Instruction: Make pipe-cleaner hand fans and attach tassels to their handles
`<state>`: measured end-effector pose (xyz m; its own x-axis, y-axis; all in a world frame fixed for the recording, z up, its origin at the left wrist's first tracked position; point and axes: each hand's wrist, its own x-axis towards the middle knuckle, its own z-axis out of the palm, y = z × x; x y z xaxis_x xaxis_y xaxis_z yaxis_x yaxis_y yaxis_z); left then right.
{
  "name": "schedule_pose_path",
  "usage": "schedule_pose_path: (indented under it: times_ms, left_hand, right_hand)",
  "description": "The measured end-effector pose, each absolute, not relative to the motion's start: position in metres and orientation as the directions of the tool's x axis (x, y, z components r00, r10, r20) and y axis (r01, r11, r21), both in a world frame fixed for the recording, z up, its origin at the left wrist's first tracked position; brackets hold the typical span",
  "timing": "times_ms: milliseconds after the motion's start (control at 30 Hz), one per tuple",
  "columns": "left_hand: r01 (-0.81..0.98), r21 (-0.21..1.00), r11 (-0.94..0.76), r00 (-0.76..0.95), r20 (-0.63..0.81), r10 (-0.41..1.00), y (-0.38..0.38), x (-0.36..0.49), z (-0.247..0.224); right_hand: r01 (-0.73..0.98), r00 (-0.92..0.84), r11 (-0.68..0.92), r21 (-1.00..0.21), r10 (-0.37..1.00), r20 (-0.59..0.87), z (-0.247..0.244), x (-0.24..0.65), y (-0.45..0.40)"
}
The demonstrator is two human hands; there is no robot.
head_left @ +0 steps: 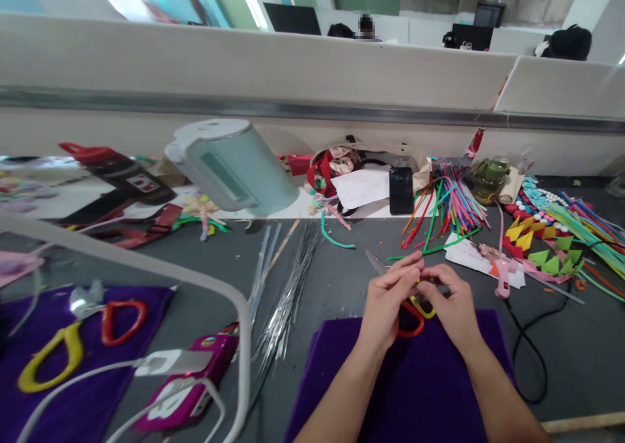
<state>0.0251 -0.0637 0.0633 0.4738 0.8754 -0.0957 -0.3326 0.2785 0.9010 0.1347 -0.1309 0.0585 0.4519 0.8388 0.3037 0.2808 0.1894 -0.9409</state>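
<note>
My left hand [388, 300] and my right hand [452, 303] come together above the near part of the table, fingertips almost meeting. Both are closed in a pinch; whatever lies between the fingers is too small to make out. Behind and below them rests a pair of scissors [411, 326] with red and yellow handles, its blade tip pointing away to the left. My hands partly cover it, and neither clearly grips it. Under my forearms lies a folded purple cloth [420, 391]. Coloured pipe cleaners [456, 202] are bundled beyond my right hand.
A pink glue gun [505, 277] with a black cord lies at right. Silver wire-like strands [288, 306], a magenta power bank [195, 384] and a white tube frame [241, 339] are left. Farther back stand a pale blue kettle [239, 166], a phone [401, 192] and a glass teapot [488, 176].
</note>
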Motion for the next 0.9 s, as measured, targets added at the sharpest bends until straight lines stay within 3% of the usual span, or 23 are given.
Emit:
schedule_pose_path:
  times_ms: [100, 233, 400, 567, 900]
  left_hand:
    - [-0.289, 0.951, 0.107, 0.447, 0.035, 0.894, -0.069, 0.026, 0.065]
    - [-0.192, 0.966, -0.171, 0.306, 0.225, 0.925, -0.068, 0.022, 0.068]
    - [-0.064, 0.940, -0.335, 0.283, 0.339, 0.897, -0.066, 0.020, 0.072]
    - [-0.028, 0.925, -0.379, 0.315, 0.368, 0.875, -0.066, 0.022, 0.071]
    - [-0.109, 0.963, -0.247, 0.291, 0.268, 0.918, -0.064, 0.023, 0.065]
  right_hand:
    - [0.196, 0.394, 0.179, -0.964, 0.886, 0.244, 0.061, 0.133, -0.130]
    - [0.211, 0.419, 0.169, -0.963, 0.874, 0.245, 0.063, 0.133, -0.132]
    - [0.053, 0.399, 0.155, -0.987, 0.902, 0.163, 0.057, 0.130, -0.132]
    - [0.021, 0.426, 0.140, -0.990, 0.894, 0.135, 0.053, 0.129, -0.130]
    - [0.007, 0.466, 0.080, -0.997, 0.882, 0.074, 0.042, 0.135, -0.126]
